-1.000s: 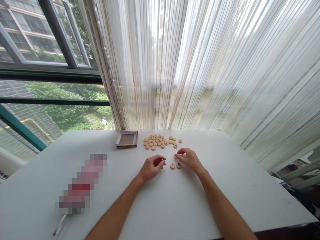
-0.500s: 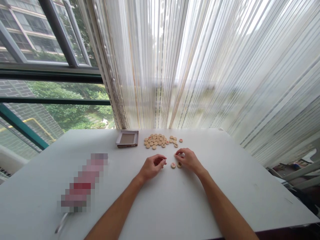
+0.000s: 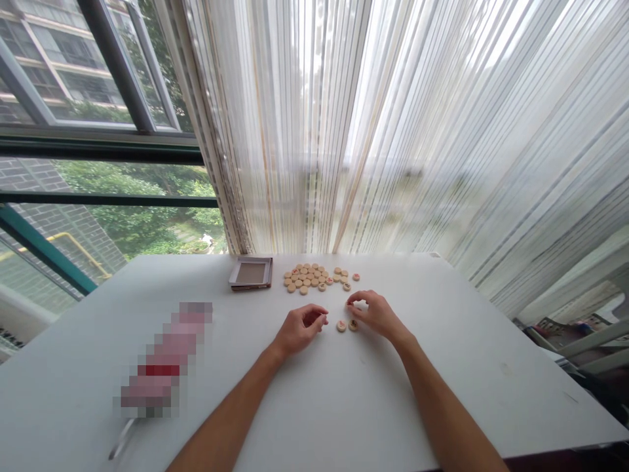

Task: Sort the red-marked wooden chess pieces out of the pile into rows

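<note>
Above the white table [image 3: 314, 406], my right hand [image 3: 374, 311] pinches a small round Chinese chess piece [image 3: 349, 303], mostly hidden by the fingertips. Just in front of that hand, two face-up pieces lie side by side: one with a red character [image 3: 341, 326] and one with a dark character [image 3: 353, 325]. To their left, my left hand [image 3: 302, 330] is curled, with a gap between thumb and fingers and nothing visible in it. Beyond both hands spreads a cluster of wooden chess pieces [image 3: 304, 278], mostly blank side up, a few showing red or dark characters.
A shallow open box [image 3: 252, 273] sits left of the cluster. A blurred-out pinkish long object [image 3: 167, 360] lies at the left of the table. A string curtain [image 3: 314, 131] hangs along the far edge, beside an open window [image 3: 98, 78].
My right hand has shifted very slightly to the right with the piece between its fingertips. My left hand and the pieces on the table look the same.
</note>
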### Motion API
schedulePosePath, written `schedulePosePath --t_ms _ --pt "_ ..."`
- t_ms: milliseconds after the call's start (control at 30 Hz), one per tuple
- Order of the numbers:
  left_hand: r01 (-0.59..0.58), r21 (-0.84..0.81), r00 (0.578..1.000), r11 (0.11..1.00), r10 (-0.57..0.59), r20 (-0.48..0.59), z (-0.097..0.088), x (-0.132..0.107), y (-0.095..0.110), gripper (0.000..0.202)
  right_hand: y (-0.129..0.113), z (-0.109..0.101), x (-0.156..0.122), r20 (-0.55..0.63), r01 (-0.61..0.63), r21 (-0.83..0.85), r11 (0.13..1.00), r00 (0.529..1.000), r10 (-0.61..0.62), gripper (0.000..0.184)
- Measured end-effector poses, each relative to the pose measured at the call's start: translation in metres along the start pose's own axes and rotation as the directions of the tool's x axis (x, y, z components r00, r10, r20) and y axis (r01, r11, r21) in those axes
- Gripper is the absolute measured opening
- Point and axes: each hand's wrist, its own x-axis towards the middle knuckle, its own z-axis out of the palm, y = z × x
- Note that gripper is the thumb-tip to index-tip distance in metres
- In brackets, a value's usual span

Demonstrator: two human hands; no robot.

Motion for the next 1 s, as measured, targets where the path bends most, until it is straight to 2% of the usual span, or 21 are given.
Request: schedulePosePath --t_ms 500,1000 --pt "0.004 0.009 1.0 1.0 -0.004 -0.001 -0.0004 -0.0004 0.0036 0.033 -0.0039 -0.0021 -0.001 0.064 -0.008 0.023 1.0 0.998 0.007 0.013" --pt "0.004 -0.001 1.0 1.0 -0.004 0.003 -0.0005 -0.0005 0.0032 0.033 -0.0025 0.0023 -0.0003 0.039 -0.023 0.031 0.999 0.999 0.022 0.013"
